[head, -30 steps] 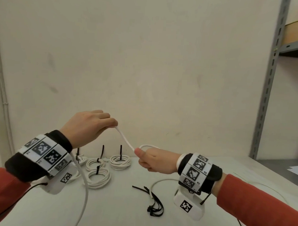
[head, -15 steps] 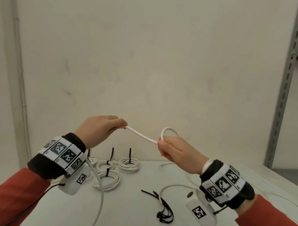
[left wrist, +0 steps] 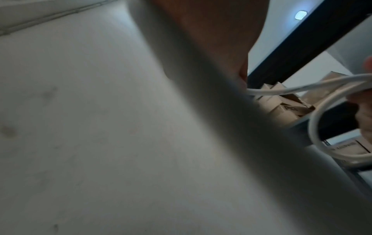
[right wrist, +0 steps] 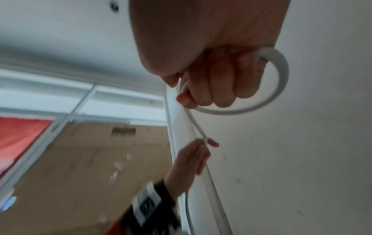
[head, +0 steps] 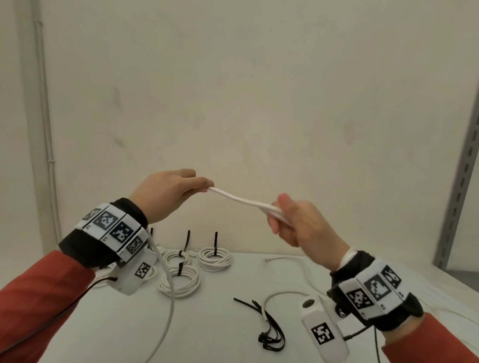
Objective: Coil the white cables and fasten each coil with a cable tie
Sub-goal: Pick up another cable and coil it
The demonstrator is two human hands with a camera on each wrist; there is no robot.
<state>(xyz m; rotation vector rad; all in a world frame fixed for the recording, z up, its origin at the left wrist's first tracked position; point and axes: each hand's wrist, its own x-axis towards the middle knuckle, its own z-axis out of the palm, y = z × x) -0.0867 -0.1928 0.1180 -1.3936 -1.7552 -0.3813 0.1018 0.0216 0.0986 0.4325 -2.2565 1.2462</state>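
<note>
A white cable (head: 239,200) stretches in the air between my two hands, above the table. My left hand (head: 172,190) pinches it at the fingertips, and the rest of it hangs down past my left wrist (head: 170,301) to the table. My right hand (head: 297,225) grips a small loop of the same cable (right wrist: 279,89), its fingers (right wrist: 217,85) curled round the strands. In the left wrist view the loop (left wrist: 322,124) shows at the right edge. Several black cable ties (head: 267,325) lie on the table below my hands.
Three tied white coils (head: 179,281), (head: 214,258), (head: 176,256) sit at the back left of the white table (head: 217,342). A loose white cable (head: 298,262) runs along the back right. A grey shelf post (head: 464,152) stands at the right, against the wall.
Both hands have risen. My right hand turned over and closed round the loop it was forming, and the stretch of cable between the hands now runs flatter and longer.
</note>
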